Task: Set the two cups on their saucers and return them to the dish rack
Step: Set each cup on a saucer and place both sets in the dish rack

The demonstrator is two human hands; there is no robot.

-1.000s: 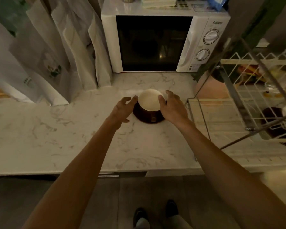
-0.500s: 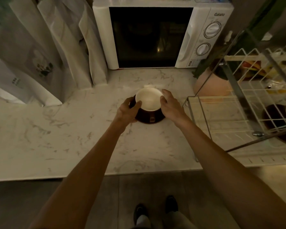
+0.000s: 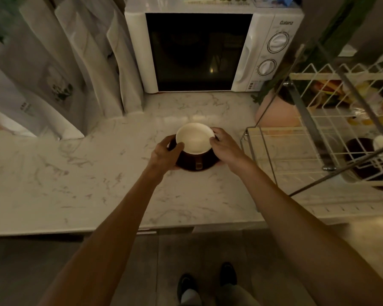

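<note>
Here both arms reach forward over the marble counter (image 3: 75, 177). The left hand (image 3: 165, 153) and right hand (image 3: 224, 146) curl their fingers around opposite sides of the cup (image 3: 195, 142), clamped on it and its saucer (image 3: 205, 167). The cup is dark brown outside and cream inside, sitting on the dark saucer in front of the microwave (image 3: 208, 49), beside the dish rack (image 3: 318, 133).

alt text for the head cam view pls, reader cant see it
Both hands, left and right, grip a dark cup with a cream inside, sitting on its saucer on a marble counter. A white microwave stands behind it, and a wire dish rack is to the right.
</note>
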